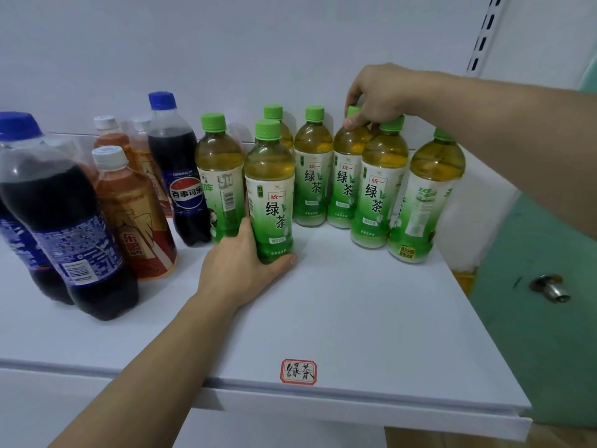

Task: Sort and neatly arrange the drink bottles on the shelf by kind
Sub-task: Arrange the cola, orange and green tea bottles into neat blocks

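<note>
Several green tea bottles with green caps stand on the white shelf [355, 318]. My left hand [239, 263] grips the base of the front green tea bottle [271, 189], which stands upright on the shelf. My right hand [378, 95] pinches the neck and cap of a back-row green tea bottle [347, 176]. More green tea bottles [378, 189] stand beside it, one at far right [426, 195] with its label turned away. At the left stand cola bottles [179, 176] with blue caps and orange energy drink bottles [132, 208] with white caps.
A red-bordered handwritten label [298, 371] is stuck near the shelf's front edge. The white back panel rises behind the bottles. A green door with a metal knob [550, 287] lies to the right. A slotted shelf upright [483, 33] is at top right.
</note>
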Motion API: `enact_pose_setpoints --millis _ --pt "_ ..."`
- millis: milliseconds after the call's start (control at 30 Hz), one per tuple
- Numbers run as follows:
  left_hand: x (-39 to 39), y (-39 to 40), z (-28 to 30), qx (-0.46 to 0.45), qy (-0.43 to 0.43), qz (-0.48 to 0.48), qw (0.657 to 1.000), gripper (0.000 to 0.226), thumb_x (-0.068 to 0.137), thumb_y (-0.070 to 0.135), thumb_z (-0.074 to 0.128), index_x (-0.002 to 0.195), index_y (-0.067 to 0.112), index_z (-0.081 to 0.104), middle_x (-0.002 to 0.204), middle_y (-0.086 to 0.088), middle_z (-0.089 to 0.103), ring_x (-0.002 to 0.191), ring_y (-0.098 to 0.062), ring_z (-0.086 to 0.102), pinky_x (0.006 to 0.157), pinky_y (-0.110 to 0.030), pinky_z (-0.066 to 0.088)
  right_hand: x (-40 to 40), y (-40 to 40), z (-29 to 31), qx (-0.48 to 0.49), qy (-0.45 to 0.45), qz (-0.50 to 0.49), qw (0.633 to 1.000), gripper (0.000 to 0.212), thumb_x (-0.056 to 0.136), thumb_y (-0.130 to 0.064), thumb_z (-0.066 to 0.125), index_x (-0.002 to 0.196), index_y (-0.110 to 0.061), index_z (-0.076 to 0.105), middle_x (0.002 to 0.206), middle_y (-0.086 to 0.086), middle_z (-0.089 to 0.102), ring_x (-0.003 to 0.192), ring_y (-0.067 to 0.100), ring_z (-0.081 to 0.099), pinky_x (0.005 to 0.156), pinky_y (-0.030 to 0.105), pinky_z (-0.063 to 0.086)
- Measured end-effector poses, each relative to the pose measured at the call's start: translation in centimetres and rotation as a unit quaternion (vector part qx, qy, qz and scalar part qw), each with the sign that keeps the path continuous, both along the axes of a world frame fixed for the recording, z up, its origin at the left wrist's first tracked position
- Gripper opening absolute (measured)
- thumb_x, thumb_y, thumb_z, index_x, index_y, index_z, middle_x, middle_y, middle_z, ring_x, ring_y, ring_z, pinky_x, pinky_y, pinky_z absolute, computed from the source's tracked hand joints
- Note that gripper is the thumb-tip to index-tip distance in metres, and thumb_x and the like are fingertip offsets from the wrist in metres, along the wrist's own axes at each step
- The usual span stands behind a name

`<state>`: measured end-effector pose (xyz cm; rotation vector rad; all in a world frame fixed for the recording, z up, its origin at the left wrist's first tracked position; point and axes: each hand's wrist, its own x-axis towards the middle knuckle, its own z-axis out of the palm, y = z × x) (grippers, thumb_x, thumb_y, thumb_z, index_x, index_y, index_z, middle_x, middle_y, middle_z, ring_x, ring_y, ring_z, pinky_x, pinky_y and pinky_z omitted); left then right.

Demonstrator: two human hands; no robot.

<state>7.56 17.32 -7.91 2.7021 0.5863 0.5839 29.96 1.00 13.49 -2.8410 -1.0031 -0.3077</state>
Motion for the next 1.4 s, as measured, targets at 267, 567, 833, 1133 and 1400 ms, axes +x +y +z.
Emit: enact_pose_setpoints --millis 267,567,833,1133,1400 --pt "0.0 0.2 -0.2 0.001 -0.002 0.001 1.000 0.089 0.070 0.084 0.061 0.129 0.022 0.039 0.112 -0.006 0.072 0.097 -0.032 0.068 0.073 -0.042 0.056 -1.0 0.1 0.4 -0.065 -0.014 -0.002 0.998 0.041 0.088 -0.047 0.075 0.118 -0.021 0.068 0.111 0.007 0.064 0.098 0.031 0.059 0.075 0.036 0.047" --pt "-1.3 0.2 0.2 -0.075 -0.038 0.001 0.997 0.085 0.058 0.079 0.069 0.126 0.031 0.049 0.118 0.007 0.072 0.102 -0.019 0.069 0.081 -0.042 0.060 -4.7 5.9 0.1 0.016 -0.136 0.173 0.975 0.045 0.099 -0.062 0.043 0.124 -0.029 0.060 0.117 0.004 0.065 0.099 0.026 0.056 0.075 0.038 0.040" --pt "-4.2 2.9 0.6 -0.097 -0.032 -0.061 0.993 0.092 0.057 0.085 0.074 0.133 0.038 0.052 0.126 0.015 0.070 0.107 -0.005 0.066 0.092 -0.031 0.058 -3.5 10.2 -1.0 -0.023 -0.121 0.107 0.987 0.053 0.091 -0.068 0.051 0.117 -0.025 0.065 0.122 0.009 0.065 0.110 0.037 0.061 0.085 0.044 0.042" --pt "-5.2 3.1 -0.1 -0.072 -0.061 -0.058 0.994 0.088 0.063 0.080 0.071 0.136 0.038 0.049 0.123 0.015 0.072 0.105 -0.006 0.068 0.088 -0.030 0.058 -4.0 10.7 -1.4 -0.053 -0.094 0.114 0.988 0.040 0.102 -0.047 0.048 0.126 -0.015 0.056 0.125 0.014 0.064 0.117 0.037 0.057 0.099 0.054 0.037" --pt "-5.1 3.3 -0.3 -0.063 -0.046 -0.050 0.996 0.095 0.062 0.085 0.066 0.140 0.036 0.045 0.124 0.014 0.071 0.105 -0.008 0.068 0.088 -0.035 0.060 -3.8 10.7 -1.1 -0.081 -0.110 0.112 0.984 0.031 0.103 -0.046 0.048 0.110 -0.016 0.054 0.106 0.011 0.060 0.098 0.035 0.055 0.085 0.048 0.038"
